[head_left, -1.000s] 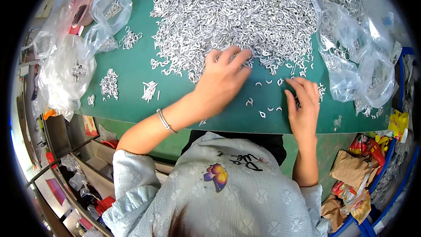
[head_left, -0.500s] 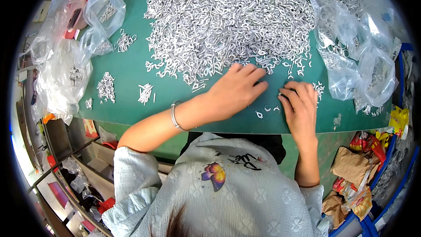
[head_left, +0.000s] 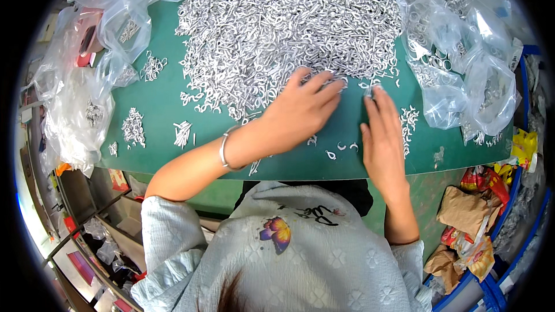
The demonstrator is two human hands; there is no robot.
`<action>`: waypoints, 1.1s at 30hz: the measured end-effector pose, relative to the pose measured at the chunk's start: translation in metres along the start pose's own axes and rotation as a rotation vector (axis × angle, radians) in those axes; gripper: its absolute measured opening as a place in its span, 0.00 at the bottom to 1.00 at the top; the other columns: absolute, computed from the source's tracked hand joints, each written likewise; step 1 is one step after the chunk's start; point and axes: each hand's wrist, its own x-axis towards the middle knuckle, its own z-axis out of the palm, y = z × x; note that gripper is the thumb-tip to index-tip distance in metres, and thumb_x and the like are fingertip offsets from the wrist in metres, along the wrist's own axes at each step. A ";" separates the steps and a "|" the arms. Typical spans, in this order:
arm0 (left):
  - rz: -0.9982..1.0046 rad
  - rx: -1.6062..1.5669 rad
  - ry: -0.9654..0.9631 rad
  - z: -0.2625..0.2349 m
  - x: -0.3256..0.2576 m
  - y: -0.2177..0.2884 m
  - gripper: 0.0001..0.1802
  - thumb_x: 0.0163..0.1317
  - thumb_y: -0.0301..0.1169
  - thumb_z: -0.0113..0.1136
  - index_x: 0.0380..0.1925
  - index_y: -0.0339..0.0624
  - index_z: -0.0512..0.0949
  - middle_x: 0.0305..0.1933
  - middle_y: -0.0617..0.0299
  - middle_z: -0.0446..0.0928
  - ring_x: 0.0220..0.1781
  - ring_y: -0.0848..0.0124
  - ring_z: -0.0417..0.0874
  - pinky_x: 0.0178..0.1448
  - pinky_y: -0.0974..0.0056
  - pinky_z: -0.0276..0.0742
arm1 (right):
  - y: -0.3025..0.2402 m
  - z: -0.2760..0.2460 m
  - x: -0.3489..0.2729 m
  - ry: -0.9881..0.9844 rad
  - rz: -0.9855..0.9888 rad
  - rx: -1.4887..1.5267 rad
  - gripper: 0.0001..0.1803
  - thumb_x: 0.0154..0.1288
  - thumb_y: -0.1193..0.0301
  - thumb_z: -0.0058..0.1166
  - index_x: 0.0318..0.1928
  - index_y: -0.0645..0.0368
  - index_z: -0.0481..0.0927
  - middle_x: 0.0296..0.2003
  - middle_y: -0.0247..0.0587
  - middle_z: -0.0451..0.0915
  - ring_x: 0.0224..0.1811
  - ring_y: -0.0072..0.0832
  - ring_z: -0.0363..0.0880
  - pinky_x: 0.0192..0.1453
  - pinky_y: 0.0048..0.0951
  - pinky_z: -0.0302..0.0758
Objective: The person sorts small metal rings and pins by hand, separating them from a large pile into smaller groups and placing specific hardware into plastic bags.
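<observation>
Metal hooks point(head_left: 277, 17) under left hand point(head_left: 298, 112) (fingertips)

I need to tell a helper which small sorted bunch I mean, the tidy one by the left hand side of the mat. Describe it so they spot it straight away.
Start at the green mat and the big heap of small silver metal pieces at its far side. Left of the person's left hand, near the mat's front edge, lie little separate clusters. The one meant is the bundle whose pieces lie side by side like sticks, unlike the loose, tangled cluster to its left.
</observation>
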 end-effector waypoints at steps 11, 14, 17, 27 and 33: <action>-0.082 -0.277 0.041 -0.004 0.003 0.007 0.24 0.53 0.23 0.57 0.53 0.37 0.75 0.59 0.53 0.71 0.62 0.57 0.71 0.59 0.54 0.65 | 0.011 -0.018 0.016 0.148 0.055 0.219 0.14 0.59 0.83 0.55 0.47 0.65 0.79 0.47 0.46 0.77 0.47 0.43 0.74 0.53 0.38 0.70; 0.020 -0.100 -0.056 0.004 0.018 0.013 0.24 0.55 0.25 0.54 0.55 0.35 0.74 0.60 0.53 0.71 0.62 0.58 0.70 0.58 0.54 0.65 | 0.008 -0.013 0.021 0.126 0.025 0.103 0.12 0.56 0.81 0.59 0.43 0.63 0.80 0.43 0.43 0.77 0.46 0.42 0.73 0.51 0.38 0.68; 0.012 -0.050 -0.142 -0.009 0.004 0.007 0.22 0.56 0.26 0.53 0.53 0.34 0.75 0.60 0.53 0.70 0.62 0.59 0.70 0.57 0.55 0.65 | 0.022 -0.019 0.012 0.114 0.039 0.045 0.11 0.54 0.80 0.61 0.40 0.63 0.81 0.41 0.42 0.76 0.45 0.41 0.72 0.51 0.38 0.68; 0.104 -0.049 -0.125 -0.010 0.008 0.017 0.25 0.54 0.26 0.54 0.54 0.30 0.74 0.64 0.51 0.69 0.64 0.57 0.69 0.61 0.54 0.65 | 0.021 -0.009 0.033 0.125 -0.092 -0.029 0.10 0.56 0.80 0.59 0.41 0.66 0.80 0.44 0.43 0.78 0.47 0.41 0.74 0.50 0.39 0.69; 0.035 -0.176 -0.086 -0.013 0.001 0.013 0.27 0.53 0.26 0.55 0.56 0.27 0.73 0.63 0.48 0.69 0.66 0.56 0.69 0.65 0.50 0.64 | 0.033 -0.024 0.016 0.099 -0.093 0.057 0.13 0.54 0.80 0.61 0.43 0.65 0.81 0.46 0.42 0.78 0.48 0.40 0.75 0.49 0.39 0.70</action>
